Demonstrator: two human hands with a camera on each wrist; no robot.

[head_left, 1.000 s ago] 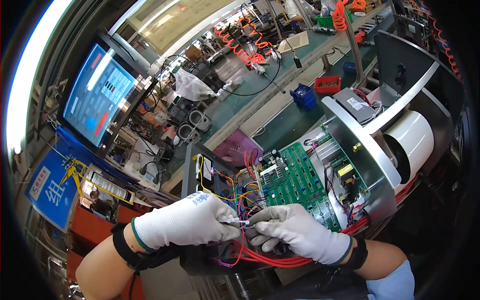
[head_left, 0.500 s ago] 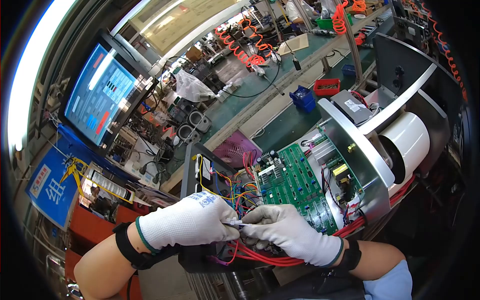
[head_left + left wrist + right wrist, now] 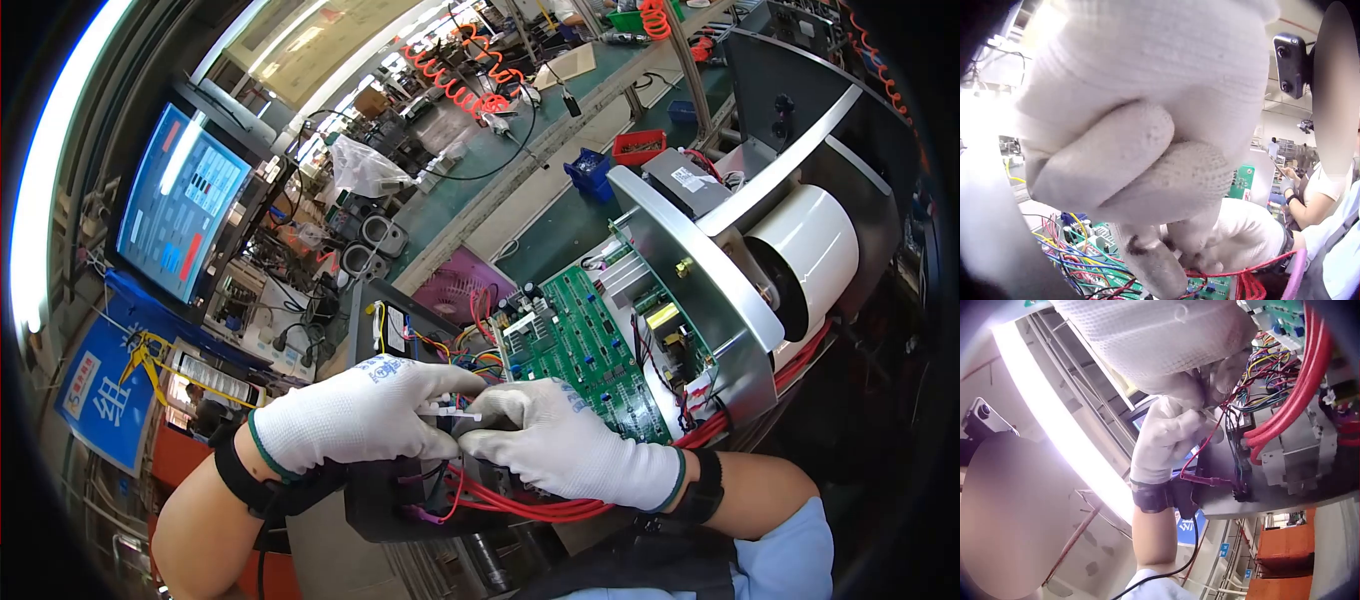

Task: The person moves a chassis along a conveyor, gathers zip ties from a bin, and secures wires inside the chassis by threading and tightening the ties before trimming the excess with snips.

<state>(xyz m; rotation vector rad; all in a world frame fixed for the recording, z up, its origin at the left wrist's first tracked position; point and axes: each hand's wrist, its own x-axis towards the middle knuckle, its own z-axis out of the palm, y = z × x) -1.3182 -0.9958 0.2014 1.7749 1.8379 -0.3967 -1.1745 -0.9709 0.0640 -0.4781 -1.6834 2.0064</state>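
Observation:
My gloved left hand (image 3: 350,415) pinches a small white plastic piece (image 3: 452,411) between thumb and forefinger. Close against its right end are the curled fingers of my gloved right hand (image 3: 575,448), which pinch thin wiring largely hidden by the glove. A thin red wire (image 3: 1209,439) runs down from the fingertips to a purple-red sleeve (image 3: 1210,481) in the right wrist view. Both hands are over the wired side of an open machine, beside a green circuit board (image 3: 575,325). Thick red cables (image 3: 530,509) pass below the right hand.
A metal frame (image 3: 690,245) with a white roll (image 3: 815,245) stands at the right. Behind are a blue bin (image 3: 590,175), a red bin (image 3: 640,148) and a pink fan-like panel (image 3: 460,285). A monitor (image 3: 180,205) hangs at the left. Another person appears in the left wrist view.
The head view has shifted, so the machine and background sit further left and higher. Both hands remain close together; the white piece now shows more clearly between them.

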